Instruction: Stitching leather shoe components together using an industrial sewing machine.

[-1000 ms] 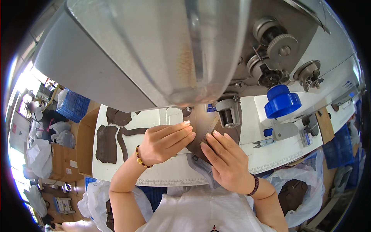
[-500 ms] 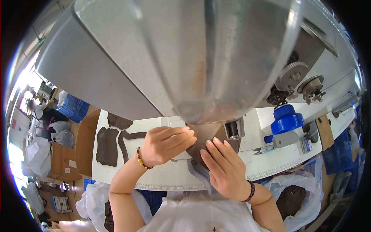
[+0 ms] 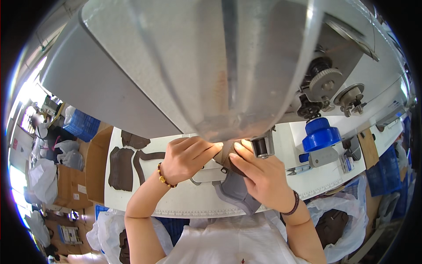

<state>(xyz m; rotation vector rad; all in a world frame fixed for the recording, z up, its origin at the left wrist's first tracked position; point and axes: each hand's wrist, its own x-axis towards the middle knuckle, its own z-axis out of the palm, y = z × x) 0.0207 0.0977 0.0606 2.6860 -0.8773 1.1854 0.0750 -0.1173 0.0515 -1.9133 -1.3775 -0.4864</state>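
Note:
Under the head of a large grey sewing machine [image 3: 127, 75], a small brown flat piece [image 3: 227, 154] with a dotted line along it lies between my hands. At its left edge, my left hand [image 3: 187, 159] has its fingers pressed together in a pinch on it. My right hand [image 3: 266, 178] grips it from the right, fingers curled against its edge. The clear plastic guard [image 3: 246, 97] hides the needle area above my fingertips. Just below the piece sits a grey moulded tray-like part [image 3: 237, 193], next to my right hand.
Stacked brown cut pieces [image 3: 121, 168] and a curved brown strip [image 3: 139, 167] lie on the white table [image 3: 193, 204] at the left. At the right are a blue knob [image 3: 322, 134] and tweezers [image 3: 299, 170]. Plastic-lined bins [image 3: 358, 207] flank me; a cardboard box [image 3: 97, 169] stands left.
My right fingers have moved up and closed in on the brown piece, nearer my left fingertips. The brown piece has turned and shifted, and more of the grey tray-like part shows.

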